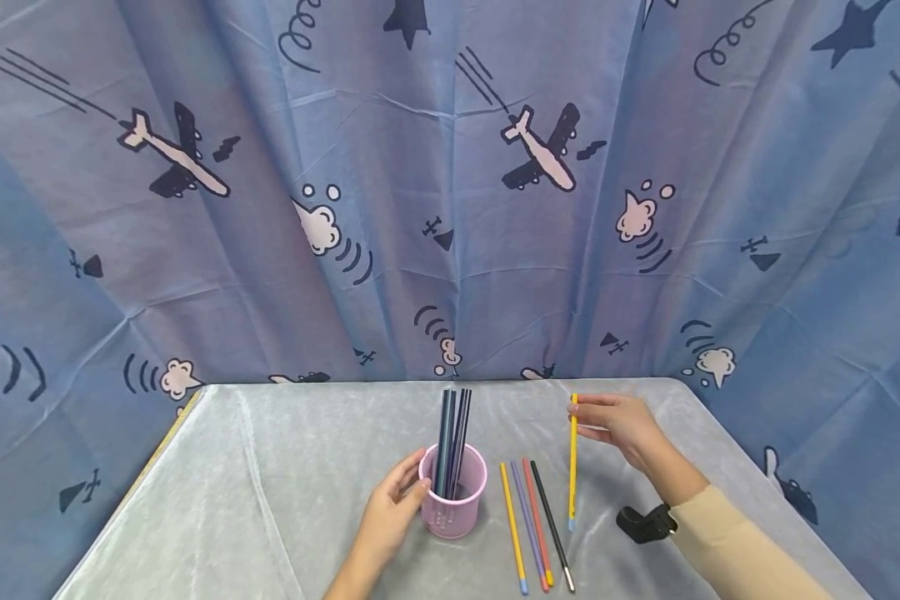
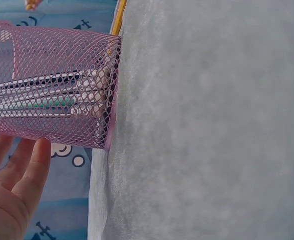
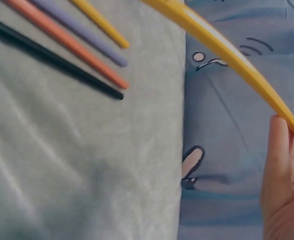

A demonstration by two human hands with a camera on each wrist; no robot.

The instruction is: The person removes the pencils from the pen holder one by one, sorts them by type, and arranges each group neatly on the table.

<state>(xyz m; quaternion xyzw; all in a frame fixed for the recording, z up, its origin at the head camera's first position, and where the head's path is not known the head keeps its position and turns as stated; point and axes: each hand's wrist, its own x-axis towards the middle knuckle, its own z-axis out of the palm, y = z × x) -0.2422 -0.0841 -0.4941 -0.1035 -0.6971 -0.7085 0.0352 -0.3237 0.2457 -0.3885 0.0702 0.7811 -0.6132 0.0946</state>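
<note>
A pink mesh pencil cup (image 1: 471,512) stands upright on the table, with several dark pencils (image 1: 444,442) leaning inside it. My left hand (image 1: 390,508) holds the cup at its left side, thumb near the front rim and fingers behind; in the left wrist view the fingers (image 2: 35,170) touch the mesh. Right of the cup, my right hand (image 1: 621,425) pinches a yellow pencil (image 1: 573,467) near its upper end, its blue end pointing down. Between cup and right hand lie a yellow pencil (image 1: 513,525), a purple pencil (image 1: 527,521), a red pencil (image 1: 537,521) and a black pencil (image 1: 551,521).
A pale grey cloth (image 1: 330,442) covers the table. Behind the table hangs a blue curtain (image 1: 390,167) printed with airplanes, close to the far edge. A black band (image 1: 647,524) is on the right wrist.
</note>
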